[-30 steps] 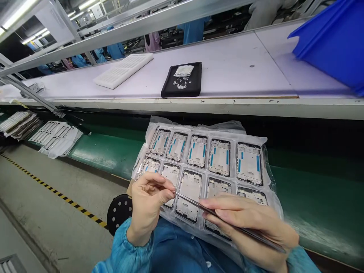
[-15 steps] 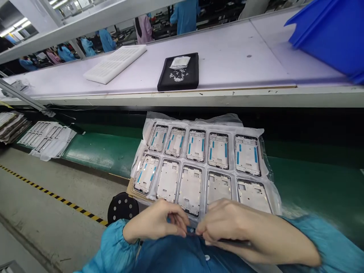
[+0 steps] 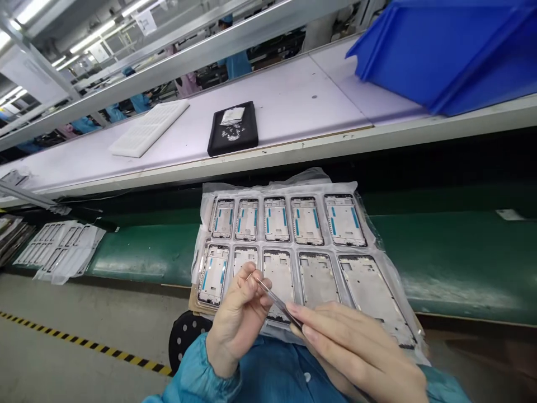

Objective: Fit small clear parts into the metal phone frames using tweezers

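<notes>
Ten phone midframes (image 3: 277, 219) in a clear bag (image 3: 205, 201), lower centre of frame: we count six with blue strips, four lower-row ones look bare. Our right hand (image 3: 356, 352) has fingers clamped on tweezers (image 3: 279, 302); left hand (image 3: 237, 319) fingers together by the tip

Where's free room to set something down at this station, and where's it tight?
Free: the white bench top between the black tray and the blue bin; the green belt right of the bagged phone frames; the belt stretch left of them, before the white sheets. Tight: the bag's near edge, with the left hand, right hand and tweezers.
</notes>
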{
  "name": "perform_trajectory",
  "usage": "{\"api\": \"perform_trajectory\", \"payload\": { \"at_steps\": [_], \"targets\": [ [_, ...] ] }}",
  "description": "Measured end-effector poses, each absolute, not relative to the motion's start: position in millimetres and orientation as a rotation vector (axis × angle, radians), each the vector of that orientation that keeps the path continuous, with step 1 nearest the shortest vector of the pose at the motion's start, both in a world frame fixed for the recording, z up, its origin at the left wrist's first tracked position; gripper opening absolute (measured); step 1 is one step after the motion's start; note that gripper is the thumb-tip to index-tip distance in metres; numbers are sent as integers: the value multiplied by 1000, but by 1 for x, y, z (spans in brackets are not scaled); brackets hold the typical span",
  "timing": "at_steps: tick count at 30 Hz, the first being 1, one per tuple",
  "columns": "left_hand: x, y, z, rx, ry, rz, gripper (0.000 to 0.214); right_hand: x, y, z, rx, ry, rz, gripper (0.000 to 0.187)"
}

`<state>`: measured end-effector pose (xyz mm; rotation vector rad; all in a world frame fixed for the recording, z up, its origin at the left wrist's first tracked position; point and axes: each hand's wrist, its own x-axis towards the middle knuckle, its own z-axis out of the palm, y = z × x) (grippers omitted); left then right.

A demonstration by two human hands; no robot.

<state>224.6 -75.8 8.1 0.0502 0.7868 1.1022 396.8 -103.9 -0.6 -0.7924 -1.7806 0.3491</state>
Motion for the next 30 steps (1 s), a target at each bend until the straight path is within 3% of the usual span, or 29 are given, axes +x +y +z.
{"api": "perform_trajectory", "payload": {
  "at_steps": [14,30],
  "targets": [
    [256,-89,2,-69,787,1155,44,431,-103,-12,-611,-1878,240,28],
    [275,-98,5,-151,916,1230,38,445,-118,-24,-709,-1818,312,38]
  ]
}}
